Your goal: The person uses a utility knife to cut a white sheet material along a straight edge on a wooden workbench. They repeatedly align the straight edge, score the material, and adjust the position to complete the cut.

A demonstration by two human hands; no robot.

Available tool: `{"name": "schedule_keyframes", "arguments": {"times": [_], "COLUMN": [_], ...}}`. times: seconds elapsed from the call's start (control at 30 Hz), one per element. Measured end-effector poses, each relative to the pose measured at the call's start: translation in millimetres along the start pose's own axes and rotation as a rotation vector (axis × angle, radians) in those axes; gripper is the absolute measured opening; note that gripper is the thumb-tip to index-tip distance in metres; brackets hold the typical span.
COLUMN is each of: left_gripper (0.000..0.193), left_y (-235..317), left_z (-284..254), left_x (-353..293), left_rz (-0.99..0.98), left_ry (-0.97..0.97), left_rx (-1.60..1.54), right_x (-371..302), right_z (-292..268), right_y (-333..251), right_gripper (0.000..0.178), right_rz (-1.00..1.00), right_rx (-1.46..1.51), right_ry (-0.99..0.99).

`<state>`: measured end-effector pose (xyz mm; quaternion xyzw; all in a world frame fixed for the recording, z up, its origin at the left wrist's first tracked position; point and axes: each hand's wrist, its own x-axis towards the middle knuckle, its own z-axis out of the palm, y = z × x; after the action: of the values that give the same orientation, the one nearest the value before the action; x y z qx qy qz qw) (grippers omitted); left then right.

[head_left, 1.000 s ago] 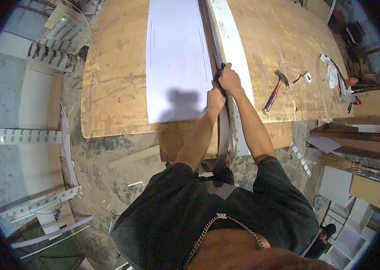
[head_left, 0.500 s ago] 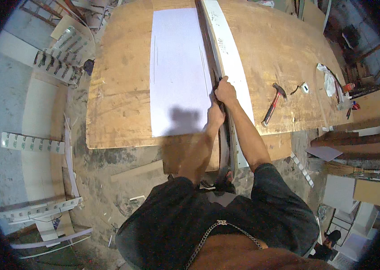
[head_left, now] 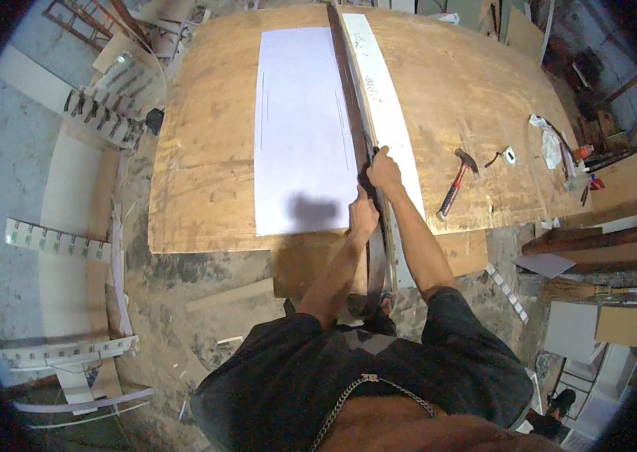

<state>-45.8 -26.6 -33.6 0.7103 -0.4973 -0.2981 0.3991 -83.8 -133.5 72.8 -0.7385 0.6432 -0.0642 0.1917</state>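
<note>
A long dark strip (head_left: 347, 90) runs away from me over the table, between a white sheet (head_left: 296, 128) on its left and a narrow white board (head_left: 390, 105) on its right. My right hand (head_left: 384, 169) is closed at the strip, its thumb along the top, beside a small dark thing largely hidden by the fingers. Just nearer to me, my left hand (head_left: 364, 215) is closed against the strip's left side. What either hand grips is hidden. Thin dark lines run lengthwise on the white sheet.
On the wooden table (head_left: 198, 151), right of the board, lie a claw hammer (head_left: 458, 184), a tape measure (head_left: 509, 156) and a crumpled white plastic bag (head_left: 550, 154). A broom (head_left: 582, 289) and panels lie at the right. Boards lean along the left.
Both hands have slid a little nearer to me along the dark strip, still closed. The view has shifted slightly. Hammer and tape measure stay in place on the table.
</note>
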Motion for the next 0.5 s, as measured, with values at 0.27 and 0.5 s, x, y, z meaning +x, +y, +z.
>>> {"name": "schedule_keyframes", "arguments": {"times": [0.27,0.5], "left_gripper": [0.068,0.072], "left_y": [-8.1,-11.2], "left_z": [6.7,12.3], "left_x": [27.9,40.5], "left_rz": [-0.035,0.021], "left_ry": [-0.066,-0.043], "left_rx": [0.033,0.007], "right_x": [4.4,0.6], "right_z": [0.0,0.8], "right_y": [-1.7,2.3], "right_gripper": [0.044,0.043], "right_rz": [-0.054,-0.041], "right_rx": [-0.02,-0.01], "right_ry": [0.022,-0.005]}}
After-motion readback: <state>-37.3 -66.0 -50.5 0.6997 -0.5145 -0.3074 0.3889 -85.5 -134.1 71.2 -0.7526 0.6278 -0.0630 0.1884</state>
